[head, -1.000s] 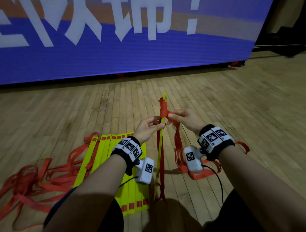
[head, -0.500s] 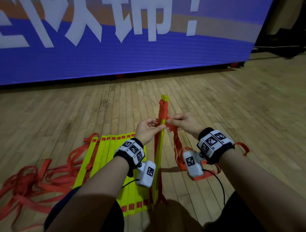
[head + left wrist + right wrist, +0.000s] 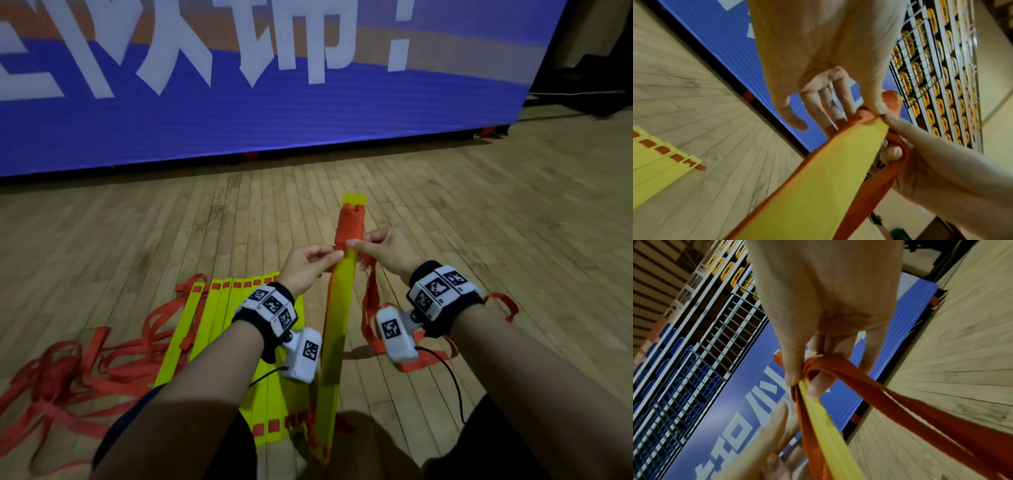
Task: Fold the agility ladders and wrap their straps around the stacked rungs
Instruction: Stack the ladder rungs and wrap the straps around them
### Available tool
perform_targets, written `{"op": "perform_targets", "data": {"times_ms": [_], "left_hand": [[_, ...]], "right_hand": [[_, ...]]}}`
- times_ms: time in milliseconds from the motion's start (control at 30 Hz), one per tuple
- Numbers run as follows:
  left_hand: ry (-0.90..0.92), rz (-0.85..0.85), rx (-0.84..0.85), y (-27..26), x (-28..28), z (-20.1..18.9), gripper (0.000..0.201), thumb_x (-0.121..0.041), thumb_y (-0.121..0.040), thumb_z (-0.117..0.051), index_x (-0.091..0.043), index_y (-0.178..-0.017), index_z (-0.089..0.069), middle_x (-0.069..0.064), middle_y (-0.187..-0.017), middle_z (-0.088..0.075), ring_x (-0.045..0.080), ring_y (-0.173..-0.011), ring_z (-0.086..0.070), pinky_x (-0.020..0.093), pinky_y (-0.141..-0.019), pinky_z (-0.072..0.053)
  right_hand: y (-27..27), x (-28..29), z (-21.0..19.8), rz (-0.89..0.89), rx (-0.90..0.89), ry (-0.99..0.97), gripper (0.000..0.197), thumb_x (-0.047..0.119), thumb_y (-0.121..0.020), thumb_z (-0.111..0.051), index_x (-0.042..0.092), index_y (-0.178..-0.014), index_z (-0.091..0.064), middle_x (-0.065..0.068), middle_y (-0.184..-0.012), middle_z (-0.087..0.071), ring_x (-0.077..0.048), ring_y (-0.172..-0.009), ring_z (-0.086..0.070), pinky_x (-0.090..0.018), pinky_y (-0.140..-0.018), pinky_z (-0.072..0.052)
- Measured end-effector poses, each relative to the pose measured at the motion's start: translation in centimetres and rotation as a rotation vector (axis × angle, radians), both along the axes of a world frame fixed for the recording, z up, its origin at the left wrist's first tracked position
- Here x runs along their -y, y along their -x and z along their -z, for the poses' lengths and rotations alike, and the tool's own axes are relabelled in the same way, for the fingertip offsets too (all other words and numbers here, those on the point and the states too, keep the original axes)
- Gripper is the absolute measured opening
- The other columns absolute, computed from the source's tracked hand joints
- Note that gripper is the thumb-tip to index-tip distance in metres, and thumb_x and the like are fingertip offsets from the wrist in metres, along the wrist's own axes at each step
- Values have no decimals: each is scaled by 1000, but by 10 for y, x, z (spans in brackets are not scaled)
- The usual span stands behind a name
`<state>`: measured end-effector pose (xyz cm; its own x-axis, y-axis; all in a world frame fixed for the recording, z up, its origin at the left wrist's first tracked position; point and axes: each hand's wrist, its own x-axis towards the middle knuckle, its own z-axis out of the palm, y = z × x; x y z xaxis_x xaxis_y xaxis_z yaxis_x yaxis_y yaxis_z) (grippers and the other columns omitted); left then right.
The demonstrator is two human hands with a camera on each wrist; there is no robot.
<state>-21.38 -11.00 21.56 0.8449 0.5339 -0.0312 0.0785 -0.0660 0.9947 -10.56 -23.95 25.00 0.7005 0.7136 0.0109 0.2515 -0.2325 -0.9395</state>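
Both hands (image 3: 346,257) lower on bundle (image 3: 337,308)

Stacked rungs (image 3: 337,305): bright yellow, plain. Strap (image 3: 349,228) wrapped round their upper part: orange-red, as are its loose loops (image 3: 371,318) below.

Second ladder (image 3: 219,325) on the floor: yellow rungs with small orange-red rectangles at each end; tangled straps (image 3: 61,383) orange-red.

Floor (image 3: 479,222): pale tan wooden strips with darker scuffs.

Banner (image 3: 239,113): blue with large white characters and a tan band.

Wrist bands (image 3: 442,294): black, carrying white blocks with black square-code patterns.

Stand seats (image 3: 920,73): yellow; others (image 3: 663,356) blue.
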Motion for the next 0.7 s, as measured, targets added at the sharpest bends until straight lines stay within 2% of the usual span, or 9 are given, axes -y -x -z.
{"op": "perform_targets", "data": {"times_ms": [100,200,267,300,367,467,600,700], "left_hand": [[90,43,-34,2,-4,1,10,-13,-93,-58,-14,-101,-65,-3,-81,-67,2,-67,-63,25,-76,-47],[115,93,-34,2,-3,3,8,-5,-90,-61,-9,-94,-66,0,-87,-68,7,-71,-65,25,-76,-52],[115,149,-47,1,-1,3,7,-6,-90,-61,-9,-91,-67,-1,-86,-70,6,-72,-67,24,-74,-54],[110,159,-58,1,0,3,7,-8,-91,-61,-11,-91,-67,-2,-84,-71,6,-72,-67,24,-73,-54],[96,138,-71,1,3,3,6,-11,-91,-61,-11,-94,-66,-3,-79,-71,5,-70,-66,22,-69,-53],[56,78,-71,0,2,3,9,-12,-91,-62,-7,-98,-65,0,-80,-68,7,-69,-63,17,-61,-51],[21,-2,-97,-1,-1,5,7,-10,-89,-64,-6,-94,-64,3,-79,-66,11,-71,-61,17,-57,-50],[-3,-109,-119,-3,-3,8,15,-12,-87,-69,-4,-97,-62,9,-86,-66,18,-79,-62,20,-58,-51]], "right_hand": [[-4,5,-3,-30,-72,-36,21,20,-86,-68,5,-72,-68,6,-53,-66,-3,-43,-57,-11,-56,-46],[-5,5,-1,-58,-104,-32,16,20,-86,-68,7,-75,-69,0,-64,-68,-3,-46,-58,-13,-63,-46],[-4,5,2,-75,-99,-13,16,21,-86,-67,11,-73,-68,-4,-67,-66,-3,-47,-58,-14,-68,-45],[-4,5,2,-79,-101,-9,17,21,-86,-67,13,-72,-68,-2,-65,-66,-4,-47,-58,-14,-68,-45],[-3,4,2,-76,-106,-8,17,21,-87,-67,14,-70,-68,7,-59,-66,-4,-45,-57,-12,-64,-46],[-4,3,3,-59,-90,3,17,17,-88,-66,13,-71,-67,11,-53,-65,-2,-42,-56,-10,-55,-45],[-8,5,5,-52,-58,44,14,12,-90,-62,0,-86,-69,-1,-72,-68,-2,-42,-56,-13,-53,-47],[-5,2,6,-29,5,90,13,9,-89,-63,2,-80,-68,-3,-72,-67,0,-40,-56,-11,-48,-45]]}}
